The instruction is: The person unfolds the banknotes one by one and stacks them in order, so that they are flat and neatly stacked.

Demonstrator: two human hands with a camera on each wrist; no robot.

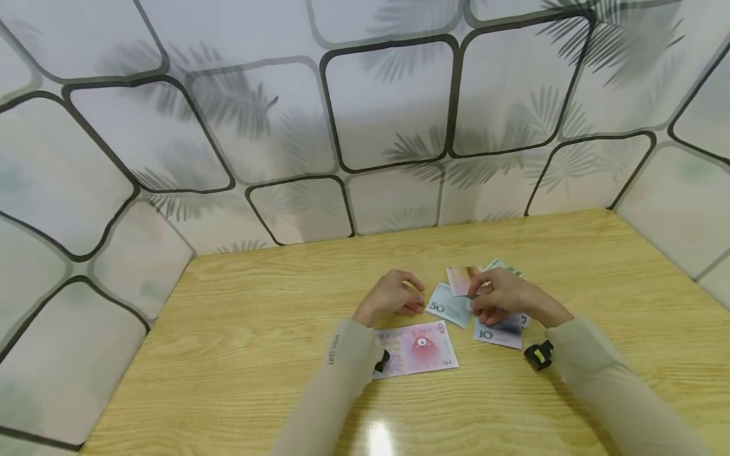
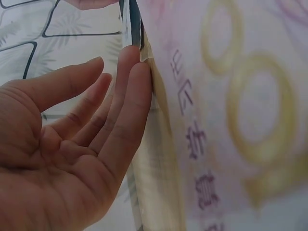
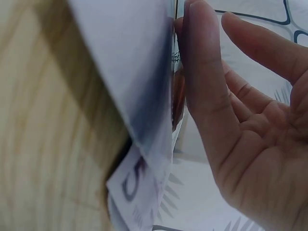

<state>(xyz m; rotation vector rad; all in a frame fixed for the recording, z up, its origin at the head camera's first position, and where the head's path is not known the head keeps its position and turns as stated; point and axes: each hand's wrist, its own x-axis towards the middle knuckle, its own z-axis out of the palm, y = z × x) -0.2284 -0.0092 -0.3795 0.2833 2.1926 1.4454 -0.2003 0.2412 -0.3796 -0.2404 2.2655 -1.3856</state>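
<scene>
My left hand (image 1: 396,294) is just left of the blue-green 50 banknote (image 1: 449,305), its fingers loosely bent, with the thumb apart from them in the left wrist view. Whether its fingertips touch that note, I cannot tell. Below this hand lies a large pink banknote (image 1: 424,345), partly under the left sleeve. My right hand (image 1: 502,294) hovers low over the purple-blue 10 banknote (image 1: 497,334), fingertips at the pile. Its thumb stands away from the fingers in the right wrist view. A pink-brown banknote (image 1: 458,278) and a green banknote (image 1: 504,267) lie behind it. A banknote marked 5 (image 3: 132,180) peeks out underneath.
The notes lie on a wood-grain table (image 1: 256,316). A pale patterned curtain (image 1: 393,107) surrounds its back and sides. Small black devices sit at both cuffs, the right device (image 1: 538,354) close above the tabletop.
</scene>
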